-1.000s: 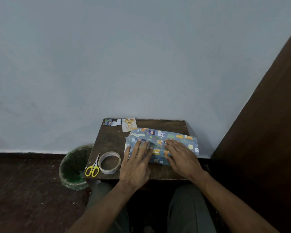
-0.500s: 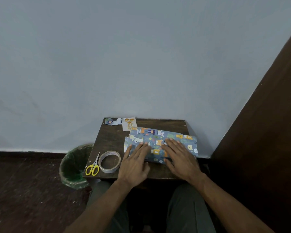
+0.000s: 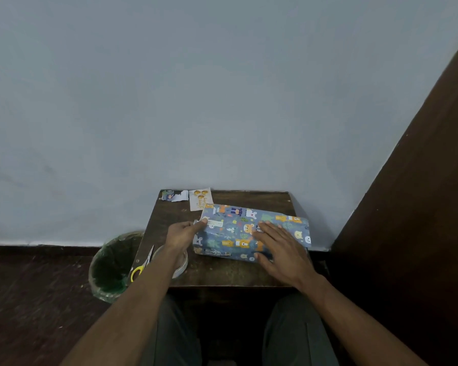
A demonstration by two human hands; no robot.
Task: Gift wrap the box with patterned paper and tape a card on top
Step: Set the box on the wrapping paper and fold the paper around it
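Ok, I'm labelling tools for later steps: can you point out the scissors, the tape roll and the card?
scissors (image 3: 137, 272), head view, on the yellow handle.
tape roll (image 3: 181, 265), head view, on its rim right of the left forearm.
card (image 3: 199, 199), head view, on its middle, by the wall.

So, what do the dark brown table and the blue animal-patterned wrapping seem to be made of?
The dark brown table looks like wood with a worn matte finish: dull and speckled. The blue animal-patterned wrapping looks like thin printed paper with a slight sheen: it creases sharply at the folds.
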